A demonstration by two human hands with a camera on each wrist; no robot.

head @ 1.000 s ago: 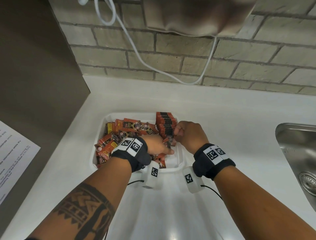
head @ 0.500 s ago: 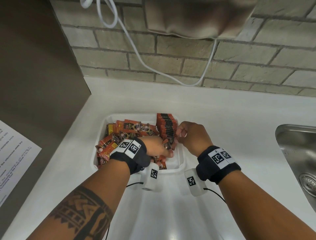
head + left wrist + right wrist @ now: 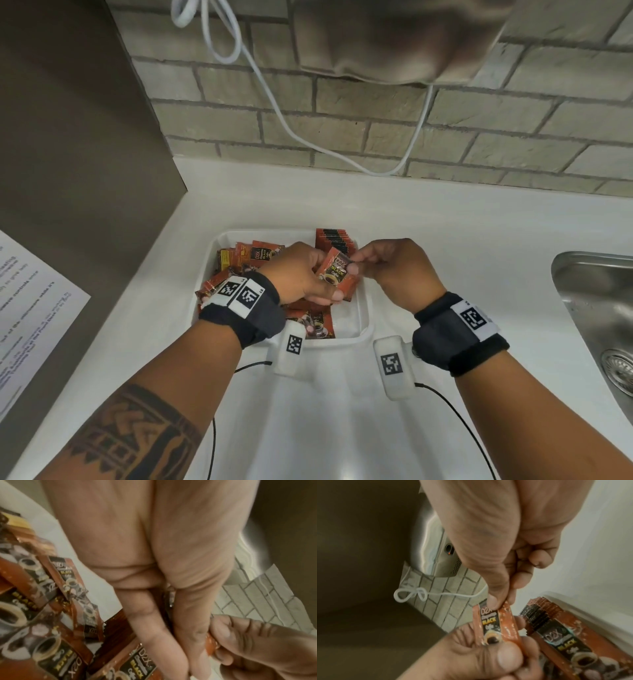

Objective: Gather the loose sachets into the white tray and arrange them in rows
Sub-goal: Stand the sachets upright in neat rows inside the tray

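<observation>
Both hands' fingers pinch one orange-and-black sachet (image 3: 337,274) above the white tray (image 3: 363,310).

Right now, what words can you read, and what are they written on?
"D2X", "BLACK", "Coffee": on the sachet held between the left hand and right hand.
"D2X", "BLACK": on the front sachet of the row standing in the white tray.
Paper sheet: printed lines, too blurred to read.
Wristband tags: square code patterns, no words.
</observation>
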